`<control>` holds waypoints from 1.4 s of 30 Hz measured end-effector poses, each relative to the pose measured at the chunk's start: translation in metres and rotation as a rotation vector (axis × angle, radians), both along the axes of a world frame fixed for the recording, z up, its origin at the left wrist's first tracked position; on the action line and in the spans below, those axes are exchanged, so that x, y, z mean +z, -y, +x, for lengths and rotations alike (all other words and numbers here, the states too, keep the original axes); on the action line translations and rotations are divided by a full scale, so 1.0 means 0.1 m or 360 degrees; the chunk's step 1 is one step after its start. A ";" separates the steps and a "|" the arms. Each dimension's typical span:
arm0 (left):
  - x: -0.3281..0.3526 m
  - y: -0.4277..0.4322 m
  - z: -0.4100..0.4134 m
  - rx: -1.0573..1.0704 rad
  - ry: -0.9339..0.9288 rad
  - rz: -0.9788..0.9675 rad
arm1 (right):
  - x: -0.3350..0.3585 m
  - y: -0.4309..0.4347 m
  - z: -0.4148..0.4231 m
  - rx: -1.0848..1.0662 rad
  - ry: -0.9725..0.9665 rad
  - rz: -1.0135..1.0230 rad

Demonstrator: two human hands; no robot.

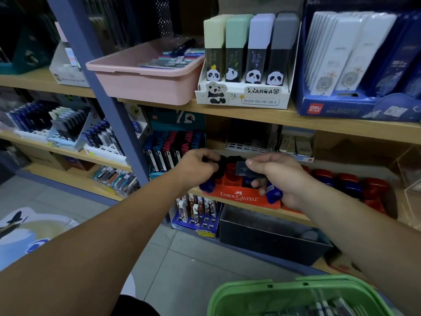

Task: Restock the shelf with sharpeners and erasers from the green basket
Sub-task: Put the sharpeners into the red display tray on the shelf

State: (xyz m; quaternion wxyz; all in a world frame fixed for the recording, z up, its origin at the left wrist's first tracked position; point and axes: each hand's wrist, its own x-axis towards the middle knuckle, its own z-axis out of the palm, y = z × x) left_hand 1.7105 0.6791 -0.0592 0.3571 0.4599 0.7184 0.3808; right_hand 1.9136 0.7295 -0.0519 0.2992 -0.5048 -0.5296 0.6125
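Two forearms are shown bare, uncovered from the wrist to the near edge of the view. More of the left forearm (95, 229) is seen than of the right forearm (355, 215). The left hand (198, 166) and the right hand (278, 176) are likewise uncovered. A short-trimmed thumbnail (249, 162) can be made out on the right hand. At the near edge, beside the left arm, a patch of black fabric (136, 306) is seen; the garment it belongs to cannot be told.

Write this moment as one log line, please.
left hand: grips dark sharpener | right hand: grips blue sharpener | both over Faber-Castell box | green basket: below
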 end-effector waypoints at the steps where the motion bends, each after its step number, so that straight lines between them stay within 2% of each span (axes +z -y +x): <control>1: 0.03 0.00 0.04 0.0036 0.0277 -0.0006 | 0.02 0.01 0.00 0.0013 -0.0038 -0.0056; 3: 0.06 0.00 0.12 0.0035 0.0716 0.0028 | 0.05 0.04 -0.01 0.0038 -0.0095 -0.0132; 5: 0.06 0.01 0.19 -0.0006 0.0932 0.0064 | 0.07 0.06 0.00 0.0052 -0.0097 -0.0142; 14: 0.09 0.09 0.56 0.0190 0.1118 0.0122 | 0.22 0.09 0.39 0.0264 0.0012 -0.0005; 17: 0.12 0.07 0.74 0.0221 0.1094 0.0146 | 0.26 0.17 0.56 0.0268 0.0015 0.0008; 23: 0.24 0.08 1.16 0.0047 0.0985 0.0142 | 0.43 0.26 0.98 0.0083 0.0193 0.0069; 27: 0.25 0.07 1.34 0.0029 0.1015 -0.0010 | 0.50 0.30 1.22 -0.0027 0.0072 -0.0028; 30: 0.23 0.07 1.45 -0.0209 0.1024 -0.0144 | 0.44 0.30 1.33 -0.0193 -0.0110 -0.0107; 32: 0.21 0.08 1.54 -0.0323 0.0989 -0.0151 | 0.40 0.32 1.39 -0.0189 -0.0165 -0.0140; 35: 0.16 0.05 1.62 -0.0270 0.0887 -0.0110 | 0.36 0.34 1.50 -0.0008 -0.0066 -0.0109; 37: 0.13 0.00 1.62 -0.0198 0.0811 -0.0025 | 0.36 0.29 1.61 0.0027 0.0107 0.0018; 39: 0.12 -0.05 1.58 -0.0106 0.0681 0.0064 | 0.37 0.18 1.78 -0.0139 0.0237 0.0143; 42: 0.07 -0.07 1.52 -0.0116 0.0550 0.0100 | 0.36 0.02 2.05 -0.0393 0.0277 0.0185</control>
